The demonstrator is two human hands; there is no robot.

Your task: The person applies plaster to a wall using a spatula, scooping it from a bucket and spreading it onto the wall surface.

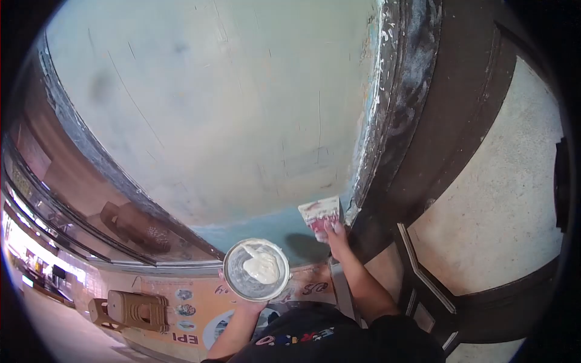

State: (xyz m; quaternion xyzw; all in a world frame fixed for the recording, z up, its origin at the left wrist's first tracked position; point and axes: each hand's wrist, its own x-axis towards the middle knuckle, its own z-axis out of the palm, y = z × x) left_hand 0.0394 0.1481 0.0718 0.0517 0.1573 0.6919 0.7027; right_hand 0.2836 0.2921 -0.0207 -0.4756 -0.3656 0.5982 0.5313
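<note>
My left hand (247,302) holds up a round metal pan (237,281) from below and the side, its fingers mostly hidden behind it. White paste (261,266) lies in a lump inside the pan. My right hand (338,237) is closed on a wide putty knife (321,215) with a red part and white smears on its blade. The blade is at the lower right of the pale green wall panel (242,121), close to the dark frame beside it; whether it touches the wall I cannot tell.
A dark frame (399,103) with flaking white edges runs up the panel's right side. Brown stools (138,310) stand at the lower left beside an orange printed banner (184,302). A pale panel (490,199) is at the right.
</note>
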